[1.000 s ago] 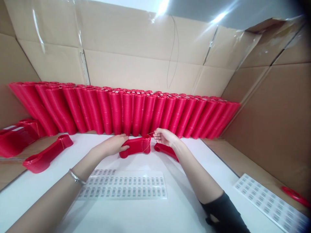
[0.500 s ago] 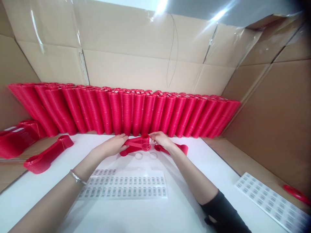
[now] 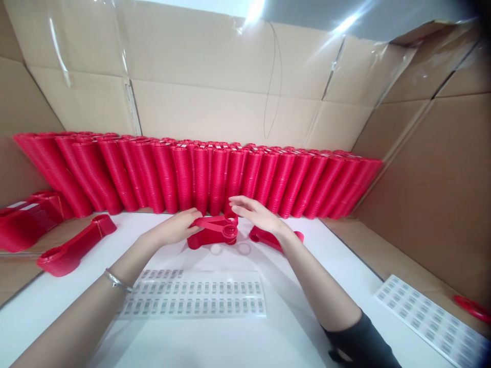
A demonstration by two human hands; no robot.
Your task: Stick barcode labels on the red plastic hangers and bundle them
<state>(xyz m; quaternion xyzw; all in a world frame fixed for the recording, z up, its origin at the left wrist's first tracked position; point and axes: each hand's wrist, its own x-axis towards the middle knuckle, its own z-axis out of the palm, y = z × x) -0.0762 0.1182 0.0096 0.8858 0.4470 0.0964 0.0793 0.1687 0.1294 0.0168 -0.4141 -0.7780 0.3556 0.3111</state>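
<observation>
At far left, a bundle of stacked red plastic pieces with ring ends (image 3: pixel 72 244) lay on the white table (image 3: pixel 238 337). Your left hand (image 3: pixel 178 228) had its fingers closed on the near end of the small red plastic stack (image 3: pixel 213 231) lying at table centre, just before the back row of upright red ribbed stacks (image 3: pixel 199 176). Your right hand (image 3: pixel 255 213) hovered over the stack's ring end, fingers spread, gripping nothing. Judged: steady the stack with the left while the right aligns the ring end. Another red piece (image 3: pixel 274 239) sat partly hidden under your right wrist; barcode label sheet (image 3: pixel 195 299) print unreadable.
</observation>
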